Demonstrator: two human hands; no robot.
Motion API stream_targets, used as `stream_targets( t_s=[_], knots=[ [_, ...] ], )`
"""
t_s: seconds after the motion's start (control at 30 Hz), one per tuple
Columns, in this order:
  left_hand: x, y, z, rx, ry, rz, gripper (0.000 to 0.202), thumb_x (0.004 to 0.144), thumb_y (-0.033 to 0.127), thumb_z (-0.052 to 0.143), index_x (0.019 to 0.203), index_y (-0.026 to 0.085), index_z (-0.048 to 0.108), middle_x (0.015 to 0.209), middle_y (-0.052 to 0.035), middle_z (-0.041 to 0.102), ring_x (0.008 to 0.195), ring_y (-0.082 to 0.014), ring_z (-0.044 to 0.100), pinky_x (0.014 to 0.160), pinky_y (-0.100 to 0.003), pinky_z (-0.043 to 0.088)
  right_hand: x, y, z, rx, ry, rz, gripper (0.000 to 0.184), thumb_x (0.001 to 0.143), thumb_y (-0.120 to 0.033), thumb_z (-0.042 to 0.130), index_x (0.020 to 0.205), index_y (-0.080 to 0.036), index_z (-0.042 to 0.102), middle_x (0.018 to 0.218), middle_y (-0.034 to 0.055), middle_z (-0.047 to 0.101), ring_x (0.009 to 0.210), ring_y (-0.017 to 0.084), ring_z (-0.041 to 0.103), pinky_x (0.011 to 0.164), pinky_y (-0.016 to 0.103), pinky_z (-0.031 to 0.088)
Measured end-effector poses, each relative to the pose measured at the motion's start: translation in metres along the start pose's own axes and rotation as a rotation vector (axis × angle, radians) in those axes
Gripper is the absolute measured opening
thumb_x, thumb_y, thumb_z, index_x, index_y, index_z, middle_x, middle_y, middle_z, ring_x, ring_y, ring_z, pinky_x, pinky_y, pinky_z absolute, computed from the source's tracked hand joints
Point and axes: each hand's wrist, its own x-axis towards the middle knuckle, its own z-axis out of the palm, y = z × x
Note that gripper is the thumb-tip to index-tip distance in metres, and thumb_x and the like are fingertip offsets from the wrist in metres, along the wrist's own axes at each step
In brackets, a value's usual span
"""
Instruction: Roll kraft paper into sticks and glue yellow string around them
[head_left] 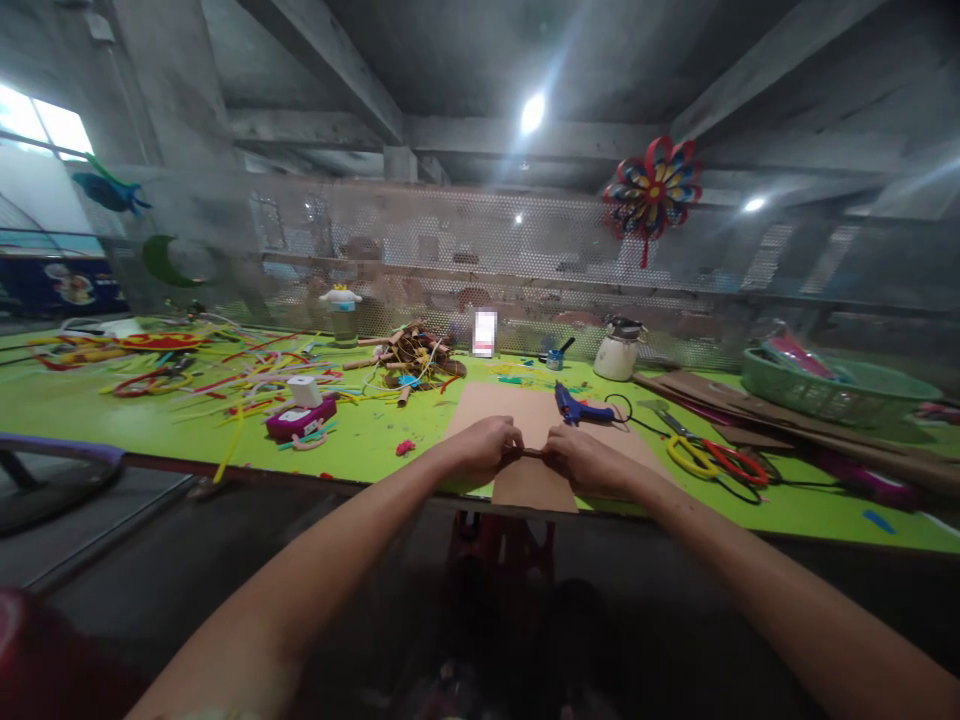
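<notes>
My left hand (491,442) and my right hand (581,455) face each other over the front edge of the table, a small gap between them. The fingers of both are closed on a sheet of brown paper (534,488), whose far edge looks like a thin roll between my fingertips. A larger sheet of brown card (491,402) lies flat under my hands. Just beyond my right hand, a blue hot glue gun (576,405) rests on that card. Scissors with yellow handles (691,458) and red-handled scissors (735,462) lie to the right.
A pile of brown paper rolls (412,358) stands at the back. Coloured strips (240,375) are scattered to the left, near a purple box (301,418). Flat cardboard (750,410) and a green basket (885,390) are at the right. A white jar (615,357) and a phone-like screen (484,334) stand behind.
</notes>
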Motion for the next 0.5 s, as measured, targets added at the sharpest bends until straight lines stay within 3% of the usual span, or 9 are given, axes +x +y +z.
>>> stream_targets(
  t_s=[0.23,0.33,0.5],
  knots=[
    [-0.005,0.003,0.000,0.139,0.037,0.068,0.017,0.078,0.021,0.052,0.087,0.017,0.066,0.081,-0.0068,0.054,0.073,-0.0151,0.051,0.065,-0.023,0.037,0.001,0.002,0.005,-0.168,-0.020,0.059,0.011,0.078,-0.017,0.051,0.078,-0.013,0.062,0.079,0.0083,0.054,0.076,0.017,0.048,0.066,0.027,0.033],
    [0.000,0.004,0.004,0.236,0.046,0.018,0.019,0.082,0.021,0.047,0.086,0.017,0.066,0.080,-0.0074,0.054,0.074,-0.0158,0.051,0.065,-0.024,0.036,0.002,0.001,0.004,-0.121,-0.019,0.058,0.018,0.083,-0.021,0.048,0.077,-0.014,0.063,0.078,0.0074,0.055,0.074,0.016,0.048,0.064,0.025,0.032],
    [0.009,0.005,0.010,0.316,0.048,-0.051,0.019,0.082,0.028,0.048,0.084,0.016,0.063,0.081,-0.0071,0.055,0.075,-0.0167,0.051,0.064,-0.025,0.036,0.005,0.001,0.008,-0.027,0.055,0.198,0.017,0.083,-0.023,0.051,0.078,-0.013,0.063,0.080,0.0066,0.055,0.073,0.014,0.049,0.062,0.024,0.033]
  ],
)
